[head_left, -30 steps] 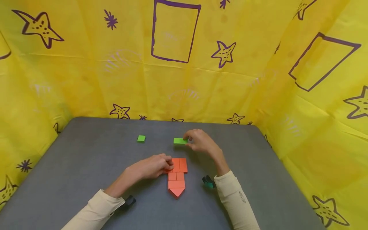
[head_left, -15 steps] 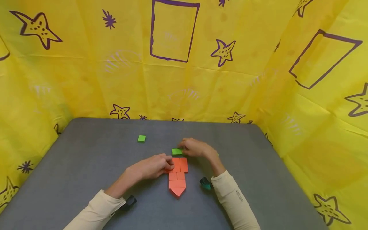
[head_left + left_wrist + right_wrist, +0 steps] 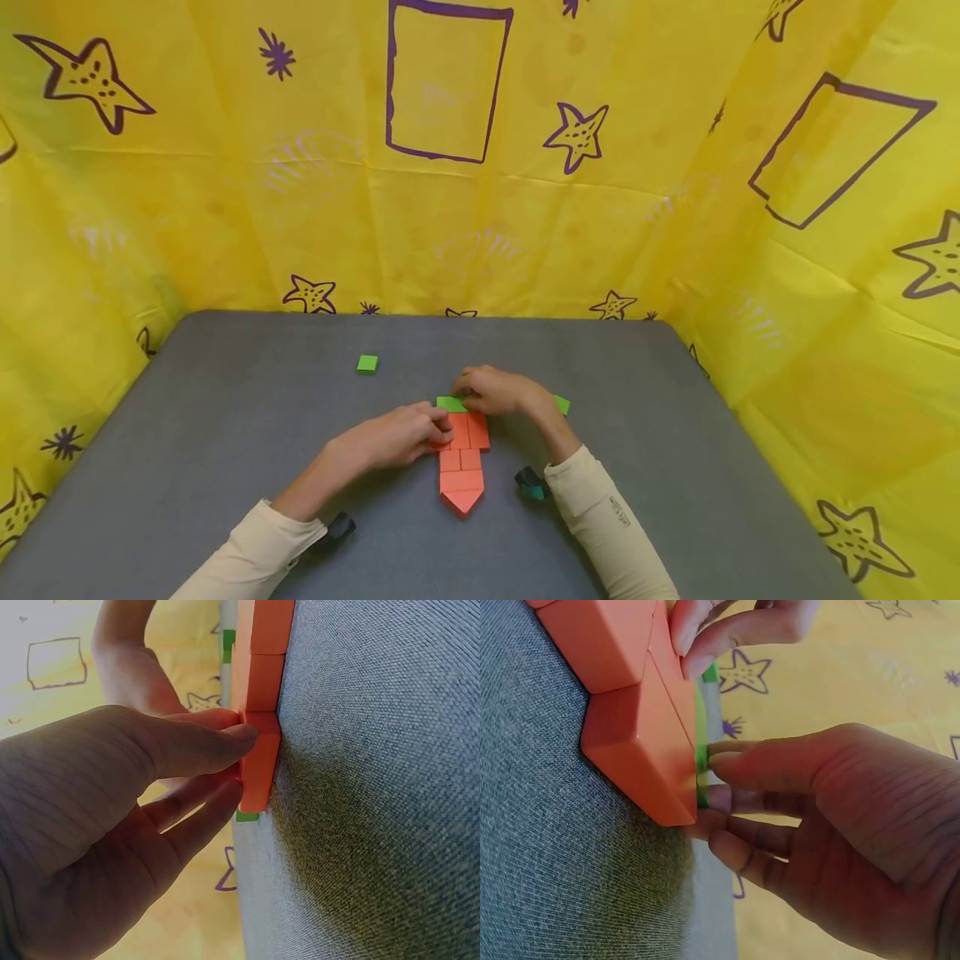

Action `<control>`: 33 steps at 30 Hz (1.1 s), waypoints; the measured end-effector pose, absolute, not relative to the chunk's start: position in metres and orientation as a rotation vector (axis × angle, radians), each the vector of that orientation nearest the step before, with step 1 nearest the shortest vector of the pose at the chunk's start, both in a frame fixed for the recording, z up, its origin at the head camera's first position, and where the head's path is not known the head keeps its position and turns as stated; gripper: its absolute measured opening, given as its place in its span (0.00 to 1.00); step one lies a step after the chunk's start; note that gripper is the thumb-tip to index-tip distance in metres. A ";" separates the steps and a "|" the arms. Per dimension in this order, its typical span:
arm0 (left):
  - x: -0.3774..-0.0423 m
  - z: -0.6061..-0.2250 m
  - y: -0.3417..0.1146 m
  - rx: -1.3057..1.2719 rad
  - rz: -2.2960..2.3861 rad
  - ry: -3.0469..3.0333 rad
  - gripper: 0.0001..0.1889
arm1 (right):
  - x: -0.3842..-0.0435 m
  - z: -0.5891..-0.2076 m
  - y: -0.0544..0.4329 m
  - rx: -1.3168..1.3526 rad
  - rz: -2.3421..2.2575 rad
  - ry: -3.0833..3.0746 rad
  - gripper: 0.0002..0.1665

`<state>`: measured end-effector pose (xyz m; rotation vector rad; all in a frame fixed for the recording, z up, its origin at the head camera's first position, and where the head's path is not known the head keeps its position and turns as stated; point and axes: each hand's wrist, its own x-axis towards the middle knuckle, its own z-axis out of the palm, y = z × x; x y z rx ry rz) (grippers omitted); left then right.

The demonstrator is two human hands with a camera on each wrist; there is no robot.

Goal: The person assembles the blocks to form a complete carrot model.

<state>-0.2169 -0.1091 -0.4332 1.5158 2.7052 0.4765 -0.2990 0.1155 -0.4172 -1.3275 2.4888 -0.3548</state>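
Orange blocks make up a flat figure on the grey table: a triangular block at the near end, a long one and two small ones behind it, then larger ones at the far end. My left hand pinches the left block of that far row between thumb and fingers, partly covering it. Along the row's far side lies a green rectangular block. My right hand pinches this green block from behind and hides its right part; in the right wrist view only a green strip shows.
A small green square block lies at the back left. Another green block shows partly behind the right wrist. Yellow patterned cloth surrounds the grey table at the back and sides.
My right hand has drawn the green block nearer and slightly left, up to the orange row. A green block behind the right wrist has come into sight. The left hand has stayed in place.
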 end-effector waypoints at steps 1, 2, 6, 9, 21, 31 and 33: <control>-0.217 -0.434 -0.109 1.517 0.480 2.704 0.09 | -0.299 -0.418 0.115 -1.319 -0.359 2.487 0.17; -0.217 -0.434 -0.109 1.517 0.484 2.703 0.09 | -0.299 -0.419 0.115 -1.311 -0.362 2.484 0.18; -0.217 -0.434 -0.108 1.528 0.476 2.709 0.09 | -0.300 -0.420 0.115 -1.286 -0.371 2.481 0.18; -0.217 -0.434 -0.108 1.512 0.468 2.713 0.10 | -0.300 -0.420 0.116 -1.285 -0.368 2.483 0.19; -0.216 -0.433 -0.108 1.481 0.514 2.702 0.10 | -0.299 -0.417 0.117 -1.281 -0.347 2.477 0.20; -0.216 -0.435 -0.108 1.519 0.483 2.717 0.09 | -0.298 -0.405 0.130 -1.181 -0.394 2.460 0.22; -0.216 -0.436 -0.108 1.510 0.482 2.717 0.08 | -0.298 -0.398 0.140 -1.152 -0.407 2.462 0.22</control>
